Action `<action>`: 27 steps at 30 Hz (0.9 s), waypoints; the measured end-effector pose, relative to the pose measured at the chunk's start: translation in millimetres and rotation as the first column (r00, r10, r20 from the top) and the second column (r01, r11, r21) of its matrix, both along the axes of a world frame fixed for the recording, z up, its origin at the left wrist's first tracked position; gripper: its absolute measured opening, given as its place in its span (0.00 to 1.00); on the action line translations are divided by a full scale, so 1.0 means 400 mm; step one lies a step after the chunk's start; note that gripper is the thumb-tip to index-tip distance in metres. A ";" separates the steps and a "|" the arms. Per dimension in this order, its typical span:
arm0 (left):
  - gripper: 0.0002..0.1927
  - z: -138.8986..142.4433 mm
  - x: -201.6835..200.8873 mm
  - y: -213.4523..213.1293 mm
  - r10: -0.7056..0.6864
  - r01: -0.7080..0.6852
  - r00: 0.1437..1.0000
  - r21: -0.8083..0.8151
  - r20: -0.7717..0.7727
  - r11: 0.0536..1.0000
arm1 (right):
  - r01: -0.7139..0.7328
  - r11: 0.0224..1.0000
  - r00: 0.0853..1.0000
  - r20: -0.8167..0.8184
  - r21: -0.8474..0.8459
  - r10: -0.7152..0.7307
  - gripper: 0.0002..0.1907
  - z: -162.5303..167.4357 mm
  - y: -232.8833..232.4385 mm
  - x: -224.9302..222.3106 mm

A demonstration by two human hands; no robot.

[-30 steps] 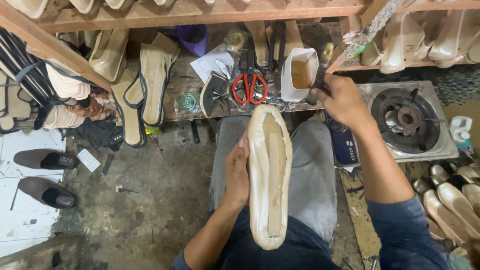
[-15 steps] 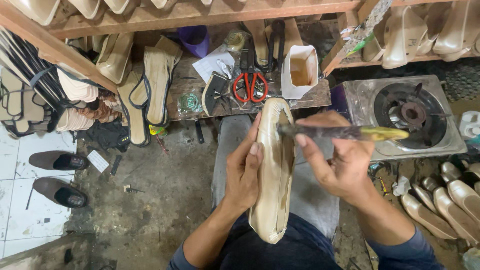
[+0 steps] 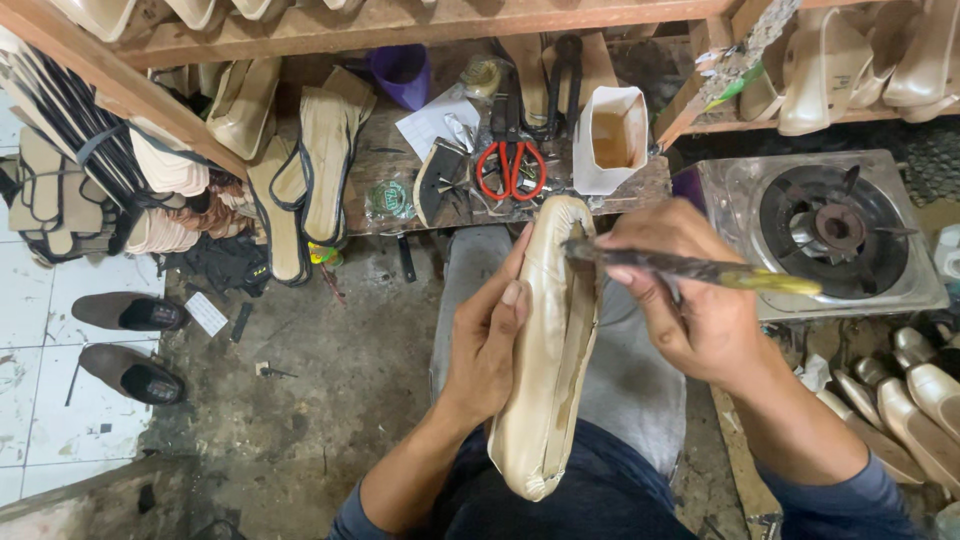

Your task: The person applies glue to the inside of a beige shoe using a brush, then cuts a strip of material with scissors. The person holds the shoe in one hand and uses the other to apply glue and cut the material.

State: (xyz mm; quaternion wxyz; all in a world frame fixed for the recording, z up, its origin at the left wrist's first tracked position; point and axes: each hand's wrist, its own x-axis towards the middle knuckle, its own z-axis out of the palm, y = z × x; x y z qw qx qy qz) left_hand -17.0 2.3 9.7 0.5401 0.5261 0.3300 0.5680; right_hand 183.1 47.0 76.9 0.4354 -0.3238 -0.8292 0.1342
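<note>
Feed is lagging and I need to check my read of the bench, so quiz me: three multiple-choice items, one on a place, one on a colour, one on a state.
1. Where do the scissors lie?
A. on the floor tiles
B. on the wooden bench behind the shoe
C. on the stove

2. What colour are the scissor handles?
A. red
B. blue
C. green

3. What does the right hand hold?
A. nothing
B. a cup
C. a brush

Answers: 1 B, they rest on the bench past the shoe toe. 2 A, both loops are red. 3 C, fingers close on a brush whose tip meets the shoe, which the left hand steadies.
</note>
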 end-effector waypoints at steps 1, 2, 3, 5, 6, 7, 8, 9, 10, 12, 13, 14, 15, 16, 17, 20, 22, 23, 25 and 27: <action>0.32 -0.001 -0.001 -0.001 -0.006 0.006 1.000 0.006 -0.005 1.000 | -0.007 0.999 1.000 -0.010 0.034 0.007 0.10 0.000 0.003 0.002; 0.32 -0.002 -0.002 0.000 -0.012 0.012 1.000 0.014 -0.008 1.000 | -0.022 0.999 1.000 -0.006 0.035 0.022 0.09 0.000 0.005 0.003; 0.32 -0.004 -0.003 0.001 -0.017 0.018 1.000 0.025 -0.013 1.000 | -0.038 0.999 0.999 -0.002 0.038 0.038 0.09 -0.001 0.007 0.004; 0.32 -0.010 -0.005 0.007 -0.045 0.047 0.997 -0.019 0.058 0.999 | -0.074 0.996 0.997 0.024 0.058 0.073 0.08 -0.004 0.010 0.005; 0.32 -0.013 -0.006 0.008 -0.057 0.062 0.994 -0.042 0.094 0.997 | -0.089 0.993 0.995 0.048 0.072 0.086 0.08 -0.007 0.011 0.007; 0.32 -0.016 -0.007 0.010 -0.061 0.064 0.994 -0.024 0.094 0.998 | -0.103 0.991 0.993 0.071 0.086 0.097 0.08 -0.009 0.012 0.008; 0.32 -0.018 -0.007 0.010 -0.068 0.069 0.993 -0.007 0.093 0.998 | -0.073 0.989 0.996 0.063 0.127 0.066 0.07 -0.012 0.016 0.008; 0.32 -0.021 -0.007 0.009 -0.078 0.078 0.993 0.007 0.093 0.997 | -0.040 0.985 0.998 0.053 0.165 0.032 0.07 -0.015 0.021 0.009; 0.32 -0.023 -0.005 0.008 -0.081 0.082 0.992 -0.004 0.095 0.997 | -0.006 0.979 0.999 0.044 0.202 -0.003 0.07 -0.016 0.023 0.011; 0.32 -0.026 -0.003 0.007 -0.083 0.085 0.992 -0.016 0.096 0.996 | -0.072 0.978 0.997 0.053 0.197 0.062 0.08 -0.018 0.028 0.015; 0.33 -0.028 -0.003 0.008 -0.086 0.089 0.991 -0.025 0.100 0.996 | -0.109 0.974 0.993 0.058 0.198 0.099 0.09 -0.019 0.029 0.017; 0.33 -0.028 -0.003 0.009 -0.083 0.087 0.991 -0.036 0.104 0.996 | -0.150 0.968 0.988 0.075 0.200 0.137 0.10 -0.019 0.029 0.019; 0.33 -0.029 -0.004 0.010 -0.080 0.086 0.991 -0.050 0.108 0.995 | -0.190 0.961 0.980 0.092 0.199 0.175 0.12 -0.018 0.028 0.020; 0.33 -0.029 -0.004 0.012 -0.081 0.087 0.990 -0.051 0.111 0.995 | -0.225 0.954 0.972 0.108 0.199 0.207 0.14 -0.019 0.028 0.021; 0.33 -0.029 -0.005 0.014 -0.084 0.091 0.990 -0.052 0.115 0.994 | -0.200 0.957 0.979 0.092 0.210 0.184 0.14 -0.019 0.028 0.020; 0.33 -0.027 -0.004 0.017 -0.094 0.104 0.989 -0.077 0.113 0.992 | -0.148 0.961 0.988 0.069 0.234 0.135 0.13 -0.021 0.029 0.017; 0.33 -0.026 -0.004 0.019 -0.098 0.108 0.990 -0.086 0.104 0.990 | -0.166 0.950 0.985 0.084 0.265 0.149 0.13 -0.021 0.030 0.015; 0.33 -0.026 -0.004 0.020 -0.098 0.107 0.990 -0.092 0.099 0.990 | -0.196 0.950 0.979 0.112 0.243 0.173 0.13 -0.021 0.031 0.016; 0.32 -0.026 -0.006 0.021 -0.091 0.100 0.991 -0.103 0.095 0.990 | -0.253 0.948 0.961 0.165 0.191 0.223 0.14 -0.017 0.024 0.024; 0.31 -0.026 -0.005 0.025 -0.090 0.100 0.991 -0.107 0.095 0.989 | -0.227 0.955 0.971 0.115 0.193 0.208 0.16 -0.015 0.021 0.028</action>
